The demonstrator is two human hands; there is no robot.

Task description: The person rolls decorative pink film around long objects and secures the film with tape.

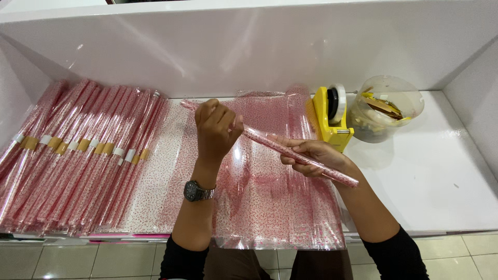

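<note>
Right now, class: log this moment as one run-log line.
left hand: grips roll | right hand: grips roll | under: sheets | left: rolls | right: tape dispenser

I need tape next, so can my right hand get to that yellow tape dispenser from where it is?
Probably yes: the yellow tape dispenser stands just beyond the right hand with nothing between, though that hand grips the rolled sheet.

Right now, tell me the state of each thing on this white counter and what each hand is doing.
Rolled wrap: tightly rolled, lifted off the counter, held at both ends.
Left hand: fingers closed around the roll's upper end.
Right hand: fingers closed around the lower part.
Flat sheets: unrolled, stacked, overhanging the front edge.
Finished rolls: taped, lying side by side.
Tape dispenser: upright, loaded.
Plastic tub: open, scraps inside.
</note>
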